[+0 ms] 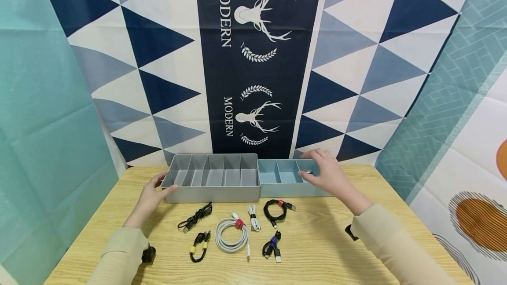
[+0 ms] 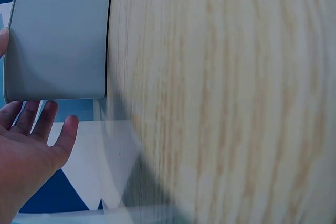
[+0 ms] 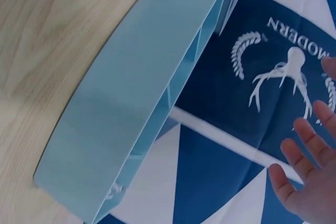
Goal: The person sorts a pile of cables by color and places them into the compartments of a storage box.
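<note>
While my left hand is at the left end of the grey divided box, thumb at the front rim and the other fingers fairly straight along the end wall, my right hand is up over the right part of the blue divided box, thumb and fingers wide apart with nothing in them. The two boxes sit end to end, grey on the left, along the back of the counter. The grey one has five slots, and there's some small whitish thing in the blue one, too hidden to make out. Closer to me is the cable pile, well, spread: a thin black bundle by the grey box, a black cable with yellow ties just below it, a fat pale coil with a red tie mid-counter, a little white cable beside that, then a black coil with a red tie and a black cable with a purple tie. Behind everything hangs a triangle-and-deer print fabric.
</note>
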